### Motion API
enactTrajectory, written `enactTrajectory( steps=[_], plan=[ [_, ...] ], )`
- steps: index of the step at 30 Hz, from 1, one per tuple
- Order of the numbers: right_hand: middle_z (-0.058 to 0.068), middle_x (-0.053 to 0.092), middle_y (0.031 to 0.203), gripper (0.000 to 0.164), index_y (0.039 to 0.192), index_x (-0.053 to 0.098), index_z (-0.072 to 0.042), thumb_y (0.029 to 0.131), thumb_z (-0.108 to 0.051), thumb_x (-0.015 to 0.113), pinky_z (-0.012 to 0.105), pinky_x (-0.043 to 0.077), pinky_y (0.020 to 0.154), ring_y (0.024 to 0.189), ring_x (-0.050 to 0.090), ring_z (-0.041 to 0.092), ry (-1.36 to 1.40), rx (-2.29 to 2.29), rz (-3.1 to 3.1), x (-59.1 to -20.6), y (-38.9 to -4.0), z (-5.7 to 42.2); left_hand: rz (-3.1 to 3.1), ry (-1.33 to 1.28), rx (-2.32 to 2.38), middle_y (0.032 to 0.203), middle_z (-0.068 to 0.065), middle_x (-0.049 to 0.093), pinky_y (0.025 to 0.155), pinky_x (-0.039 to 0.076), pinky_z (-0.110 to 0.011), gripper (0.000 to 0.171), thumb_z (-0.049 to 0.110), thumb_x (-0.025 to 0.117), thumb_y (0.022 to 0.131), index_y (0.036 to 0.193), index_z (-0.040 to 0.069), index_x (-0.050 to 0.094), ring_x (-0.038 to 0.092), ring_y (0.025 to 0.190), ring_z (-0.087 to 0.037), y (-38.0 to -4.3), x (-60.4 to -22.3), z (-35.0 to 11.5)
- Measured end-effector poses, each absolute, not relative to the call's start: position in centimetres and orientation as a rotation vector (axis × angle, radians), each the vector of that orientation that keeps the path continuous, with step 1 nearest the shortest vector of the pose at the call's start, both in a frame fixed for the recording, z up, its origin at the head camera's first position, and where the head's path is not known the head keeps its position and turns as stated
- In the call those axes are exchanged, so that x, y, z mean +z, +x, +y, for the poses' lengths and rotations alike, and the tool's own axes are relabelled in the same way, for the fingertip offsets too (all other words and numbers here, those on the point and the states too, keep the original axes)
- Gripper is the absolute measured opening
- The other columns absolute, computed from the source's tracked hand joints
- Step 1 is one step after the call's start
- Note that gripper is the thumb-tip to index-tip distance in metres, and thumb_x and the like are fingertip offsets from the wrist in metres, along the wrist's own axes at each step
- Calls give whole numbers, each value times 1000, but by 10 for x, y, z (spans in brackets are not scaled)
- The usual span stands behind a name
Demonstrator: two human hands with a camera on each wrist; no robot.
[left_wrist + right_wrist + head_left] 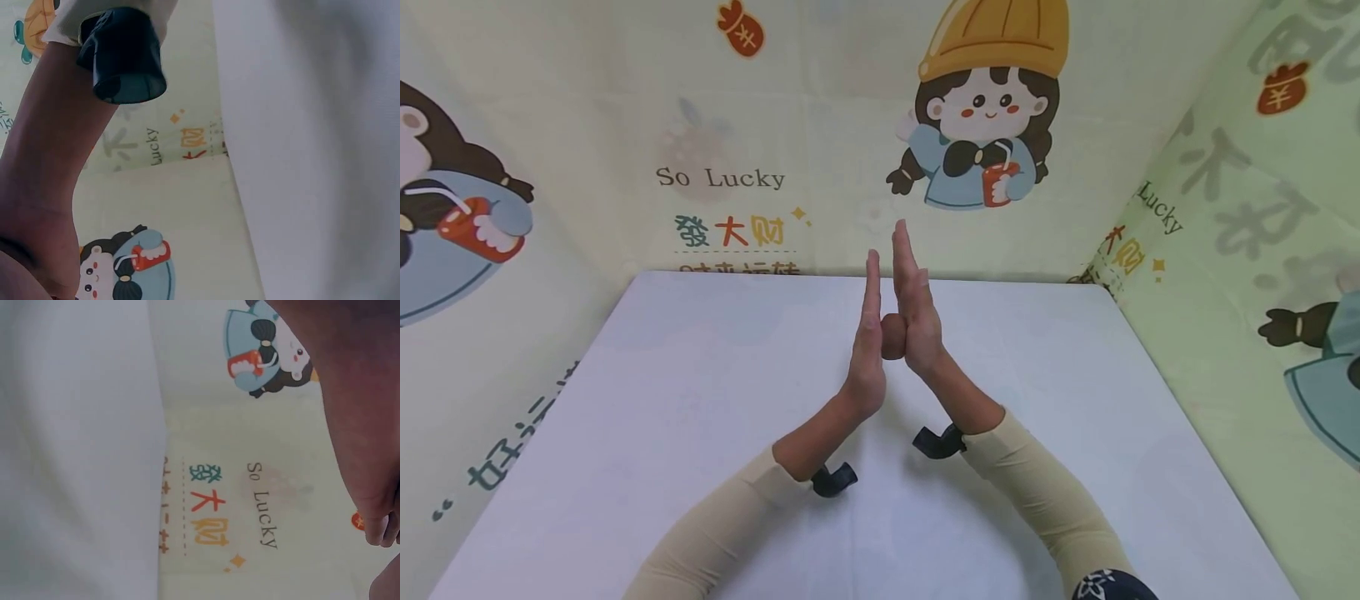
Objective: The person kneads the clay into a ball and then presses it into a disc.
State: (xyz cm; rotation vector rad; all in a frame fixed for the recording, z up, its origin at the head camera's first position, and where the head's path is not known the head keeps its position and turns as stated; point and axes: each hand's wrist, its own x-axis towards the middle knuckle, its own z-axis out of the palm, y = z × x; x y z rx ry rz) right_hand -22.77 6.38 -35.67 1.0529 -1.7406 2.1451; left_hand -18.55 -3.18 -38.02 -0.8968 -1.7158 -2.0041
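Your left hand (pixel 868 342) presses the left of the brown ball (pixel 892 337), your right hand (pixel 921 325) its right, both straight-fingered.

The white table (pixel 700 375) fills the middle and lower part of the head view. Its far edge runs almost level near mid-height, and soft grey shadows (pixel 958 492) lie at lower centre.
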Motion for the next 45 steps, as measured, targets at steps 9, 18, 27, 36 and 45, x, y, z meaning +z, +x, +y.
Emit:
enactTrajectory(
  steps=[9,18,27,36,45],
  plan=[
    [1,-2,177,78,168,0,-4,111,-56,14,45,5,126,160,-2,12,1097,2151,-1762,-367,-222,58,-1686,-809,-1981,177,1,-7,127,0,-43,77,57,15,111,169,9,-3,-7,160,-14,-188,-372,-35],
    [7,2,176,77,167,5,0,112,-53,15,39,16,125,161,2,17,1116,2117,-1755,-379,-219,51,-1616,-784,-1985,177,-4,-8,127,4,-43,82,59,19,110,168,6,-4,-7,160,-14,-195,-367,-41],
    [11,3,175,78,166,7,2,113,-55,14,40,13,127,128,54,8,1101,2114,-1782,-383,-210,47,-1619,-726,-1935,177,-3,-4,127,-1,-39,77,54,17,111,168,5,-2,-7,160,-13,-203,-364,-47],
    [14,8,175,77,166,6,1,113,-54,13,34,28,113,66,33,15,1124,2081,-1814,-388,-204,43,-1559,-704,-1952,177,-9,-1,126,-2,-36,80,52,22,111,167,0,-1,-4,160,-13,-218,-365,-56],
    [9,-3,176,70,167,1,-1,114,-46,10,40,10,126,158,13,15,1142,2076,-1867,-393,-200,41,-1581,-639,-1926,176,-8,6,127,1,-34,65,24,15,108,167,-2,7,2,160,-13,-231,-370,-65]
  ],
)
